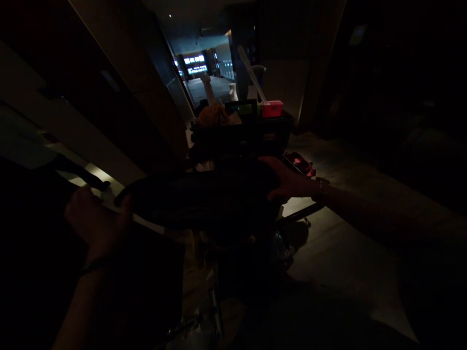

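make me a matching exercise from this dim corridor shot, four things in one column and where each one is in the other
Things:
1. left hand
2. right hand
3. red box
4. orange cloth

Places:
A. on top of the cart, at its right side
B. gripping the left end of the dark bag
C. on top of the cart, at its left side
D. gripping the right end of the dark bag

Pairs: 1-B, 2-D, 3-A, 4-C
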`<state>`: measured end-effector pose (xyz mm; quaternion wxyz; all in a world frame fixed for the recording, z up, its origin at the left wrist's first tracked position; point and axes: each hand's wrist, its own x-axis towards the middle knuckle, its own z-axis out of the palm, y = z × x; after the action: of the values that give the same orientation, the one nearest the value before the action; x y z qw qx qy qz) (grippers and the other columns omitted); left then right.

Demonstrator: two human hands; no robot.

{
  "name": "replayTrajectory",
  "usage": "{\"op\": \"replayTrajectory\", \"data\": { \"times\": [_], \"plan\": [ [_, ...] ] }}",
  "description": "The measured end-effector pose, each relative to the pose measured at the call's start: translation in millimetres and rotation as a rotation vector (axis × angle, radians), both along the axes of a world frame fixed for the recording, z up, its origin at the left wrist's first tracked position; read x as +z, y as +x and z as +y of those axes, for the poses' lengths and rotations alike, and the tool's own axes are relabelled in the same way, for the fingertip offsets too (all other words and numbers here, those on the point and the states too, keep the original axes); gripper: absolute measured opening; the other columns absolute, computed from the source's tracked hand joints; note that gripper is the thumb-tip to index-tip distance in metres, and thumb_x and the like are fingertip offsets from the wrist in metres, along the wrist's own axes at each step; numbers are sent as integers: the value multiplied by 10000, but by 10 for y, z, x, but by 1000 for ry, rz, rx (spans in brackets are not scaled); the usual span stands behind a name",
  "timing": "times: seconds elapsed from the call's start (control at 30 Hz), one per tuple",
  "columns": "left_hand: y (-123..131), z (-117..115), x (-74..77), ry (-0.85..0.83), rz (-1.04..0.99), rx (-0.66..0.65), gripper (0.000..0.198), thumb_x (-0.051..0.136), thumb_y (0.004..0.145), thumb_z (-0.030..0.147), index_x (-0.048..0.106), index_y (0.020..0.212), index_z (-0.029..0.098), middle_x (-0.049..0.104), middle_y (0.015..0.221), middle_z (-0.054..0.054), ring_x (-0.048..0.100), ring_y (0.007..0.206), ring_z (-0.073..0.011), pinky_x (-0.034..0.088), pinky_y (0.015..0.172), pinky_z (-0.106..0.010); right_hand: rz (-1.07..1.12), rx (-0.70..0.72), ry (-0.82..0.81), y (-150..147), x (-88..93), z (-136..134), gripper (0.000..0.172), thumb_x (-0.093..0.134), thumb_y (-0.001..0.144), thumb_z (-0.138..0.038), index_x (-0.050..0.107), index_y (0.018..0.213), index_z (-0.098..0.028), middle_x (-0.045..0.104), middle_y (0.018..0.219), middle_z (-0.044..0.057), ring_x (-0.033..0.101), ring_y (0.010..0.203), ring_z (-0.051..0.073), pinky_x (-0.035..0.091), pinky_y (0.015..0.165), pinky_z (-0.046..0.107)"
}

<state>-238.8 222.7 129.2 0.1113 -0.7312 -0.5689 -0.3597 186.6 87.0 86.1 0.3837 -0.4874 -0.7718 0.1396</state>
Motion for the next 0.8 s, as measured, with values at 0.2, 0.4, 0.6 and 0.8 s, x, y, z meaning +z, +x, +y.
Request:
{"op": "replayTrajectory", "data": {
  "times": [0.2, 0.4, 0.6, 0.8],
  "plan": [
    [1016, -365, -503, -203, 339, -305, 708, 627, 828, 487, 481, 1416, 121, 696, 1202, -151, 569, 1180, -373, 374, 1080, -596, -290, -142, -426, 416, -293, -115, 285, 570, 701, 21, 714, 906, -115, 718, 940, 107, 664, 842, 209, 529, 830, 354],
    [490, -661, -654, -386, 394, -311, 308, 473, 819, 230, 726, 978, 152, 731, 963, -138, 635, 886, -314, 509, 783, -454, -242, -311, -93, 96, 372, -1459, 311, 531, 847, -281, 746, 1064, -340, 738, 1033, 44, 680, 776, 189, 568, 622, 291],
    [810, -1100, -443, 47, 264, -575, 581, 544, 869, 276, 453, 1442, 260, 491, 1495, -111, 424, 1376, -342, 299, 1162, -595, -192, 122, -605, -506, -652, -1771, 491, 548, 879, -329, 595, 1368, -331, 597, 1376, 97, 600, 1219, 306, 530, 985, 499],
    [678, -668, -1188, -372, 505, -725, 415, 454, 793, 121, 774, 1012, 269, 766, 1068, -65, 674, 1014, -290, 489, 1012, -540, 197, 69, -886, -237, -1693, -1727, 665, 536, 879, -567, 552, 1405, -160, 559, 1410, 158, 534, 1306, 291, 417, 1120, 469]
  ]
}}
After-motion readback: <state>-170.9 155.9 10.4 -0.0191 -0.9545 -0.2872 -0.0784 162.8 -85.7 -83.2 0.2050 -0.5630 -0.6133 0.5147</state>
